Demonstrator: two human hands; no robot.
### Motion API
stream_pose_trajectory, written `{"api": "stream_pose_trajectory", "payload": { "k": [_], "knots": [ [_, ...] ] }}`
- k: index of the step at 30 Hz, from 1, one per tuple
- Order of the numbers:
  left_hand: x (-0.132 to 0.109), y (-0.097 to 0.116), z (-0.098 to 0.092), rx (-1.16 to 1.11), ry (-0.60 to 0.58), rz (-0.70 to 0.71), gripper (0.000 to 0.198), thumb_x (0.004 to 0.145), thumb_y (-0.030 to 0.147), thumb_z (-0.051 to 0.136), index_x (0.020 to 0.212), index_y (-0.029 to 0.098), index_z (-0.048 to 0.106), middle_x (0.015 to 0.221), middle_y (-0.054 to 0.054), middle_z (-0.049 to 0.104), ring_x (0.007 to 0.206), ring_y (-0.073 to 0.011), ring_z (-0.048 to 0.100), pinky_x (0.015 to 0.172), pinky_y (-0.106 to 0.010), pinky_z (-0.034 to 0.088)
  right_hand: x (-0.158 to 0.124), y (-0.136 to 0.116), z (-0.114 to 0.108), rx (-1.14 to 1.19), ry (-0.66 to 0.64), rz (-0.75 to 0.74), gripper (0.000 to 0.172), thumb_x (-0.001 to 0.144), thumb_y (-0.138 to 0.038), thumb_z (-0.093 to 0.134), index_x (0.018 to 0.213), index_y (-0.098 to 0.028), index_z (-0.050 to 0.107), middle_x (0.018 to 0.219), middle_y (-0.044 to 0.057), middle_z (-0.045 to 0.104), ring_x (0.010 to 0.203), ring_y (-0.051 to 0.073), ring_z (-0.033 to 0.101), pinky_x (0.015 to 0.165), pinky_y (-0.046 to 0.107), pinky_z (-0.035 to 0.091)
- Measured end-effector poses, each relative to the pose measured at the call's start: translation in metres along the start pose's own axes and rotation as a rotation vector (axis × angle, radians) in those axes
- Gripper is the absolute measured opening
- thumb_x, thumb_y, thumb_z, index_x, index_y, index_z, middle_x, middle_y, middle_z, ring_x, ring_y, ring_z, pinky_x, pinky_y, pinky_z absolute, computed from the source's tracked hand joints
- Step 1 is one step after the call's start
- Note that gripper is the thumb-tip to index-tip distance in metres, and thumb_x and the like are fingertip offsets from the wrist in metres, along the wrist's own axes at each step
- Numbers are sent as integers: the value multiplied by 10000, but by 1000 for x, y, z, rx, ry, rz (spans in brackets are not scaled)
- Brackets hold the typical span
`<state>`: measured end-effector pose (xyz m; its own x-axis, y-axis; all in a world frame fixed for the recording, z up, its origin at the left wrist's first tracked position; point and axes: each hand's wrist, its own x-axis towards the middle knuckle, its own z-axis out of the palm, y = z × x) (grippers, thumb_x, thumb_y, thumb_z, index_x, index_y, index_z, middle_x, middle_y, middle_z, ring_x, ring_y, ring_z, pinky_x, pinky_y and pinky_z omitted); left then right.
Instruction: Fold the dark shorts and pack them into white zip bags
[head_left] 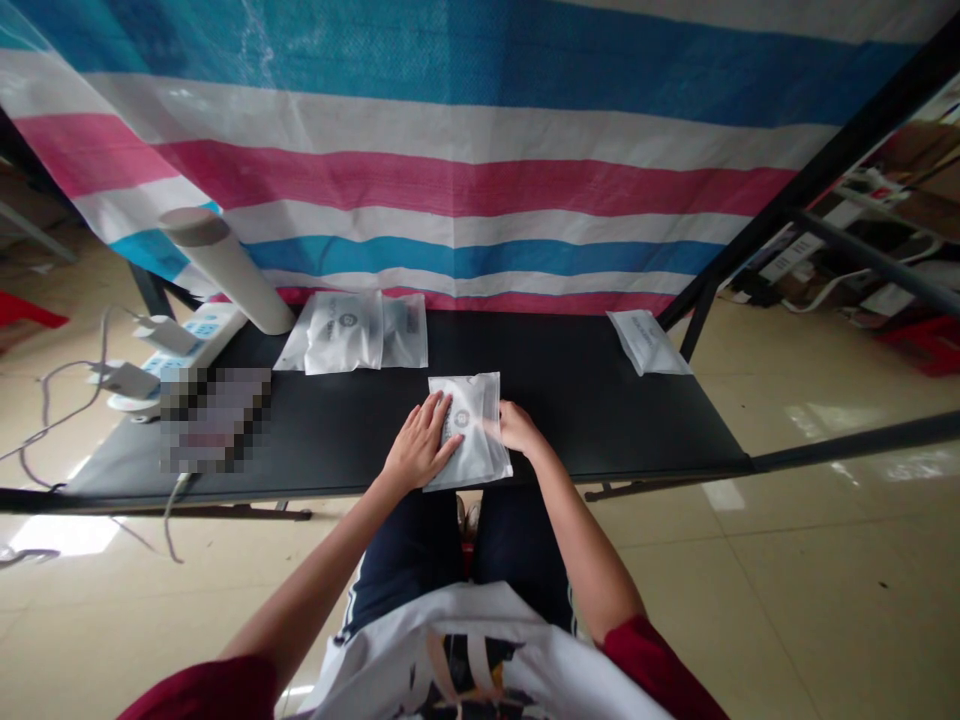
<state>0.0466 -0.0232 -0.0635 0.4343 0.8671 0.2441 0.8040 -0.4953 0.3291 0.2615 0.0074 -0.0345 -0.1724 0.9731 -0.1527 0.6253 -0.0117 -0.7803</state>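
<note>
A white plastic pouch [474, 425] lies on the black table [585, 400] near its front edge. My left hand [420, 448] rests flat on the pouch's left side, fingers stretched out. My right hand [516, 428] holds the pouch's right edge, fingers curled onto it. Further back on the table lie two overlapping pouches [356, 332], and a single pouch [646, 342] sits at the back right.
A cardboard tube [225, 265] leans at the back left beside a power strip with plugs and cables [161, 350]. A striped tarp [450, 150] hangs behind the table. A black frame post [787, 190] rises at the right. Shelves with goods stand far right.
</note>
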Motion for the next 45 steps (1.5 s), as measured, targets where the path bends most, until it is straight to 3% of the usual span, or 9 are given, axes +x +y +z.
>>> {"api": "stream_pose_trajectory", "payload": {
  "k": [6, 10, 21, 32, 37, 45],
  "knots": [
    [0, 0, 1, 30, -29, -23, 717, 971, 552, 343, 1532, 114, 249, 1575, -178, 302, 1467, -289, 273, 1188, -468, 259, -7, 5, -6, -13, 27, 51, 282, 821, -425, 627, 901, -176, 732, 905, 101, 748, 874, 291, 694, 687, 272, 458],
    [0, 1, 0, 44, -31, -24, 723, 969, 561, 344, 1534, 119, 248, 1574, -168, 310, 1469, -281, 271, 1188, -464, 265, -14, 10, -17, 42, 43, 74, 310, 866, -435, 506, 925, -193, 689, 849, 69, 725, 842, 270, 675, 695, 286, 456],
    [3, 4, 0, 88, -56, -41, 671, 932, 597, 417, 1481, 213, 403, 1552, -146, 360, 1454, -323, 294, 1163, -510, 292, -32, 35, -49, 400, 246, 142, 285, 736, -448, 505, 742, -196, 636, 754, 22, 668, 796, 215, 592, 718, 293, 427],
    [4, 3, 3, 70, -17, -37, 653, 917, 581, 461, 1462, 223, 440, 1535, -139, 388, 1444, -334, 307, 1154, -524, 301, -44, 49, -78, 467, 421, 192, 273, 696, -466, 544, 670, -203, 614, 721, 20, 627, 801, 213, 537, 707, 287, 401],
    [4, 4, 3, 84, -17, -34, 652, 918, 587, 453, 1456, 219, 449, 1529, -145, 393, 1440, -337, 313, 1151, -522, 303, -42, 40, -80, 486, 357, 164, 227, 676, -424, 575, 686, -199, 608, 700, -1, 607, 765, 192, 508, 688, 276, 380],
    [4, 5, 2, 81, -19, -48, 654, 918, 590, 448, 1464, 229, 438, 1536, -131, 389, 1443, -324, 308, 1162, -501, 288, -24, 20, -53, 483, 213, 137, 315, 720, -430, 579, 909, -184, 637, 828, 20, 673, 820, 208, 581, 717, 284, 421]
  ]
}}
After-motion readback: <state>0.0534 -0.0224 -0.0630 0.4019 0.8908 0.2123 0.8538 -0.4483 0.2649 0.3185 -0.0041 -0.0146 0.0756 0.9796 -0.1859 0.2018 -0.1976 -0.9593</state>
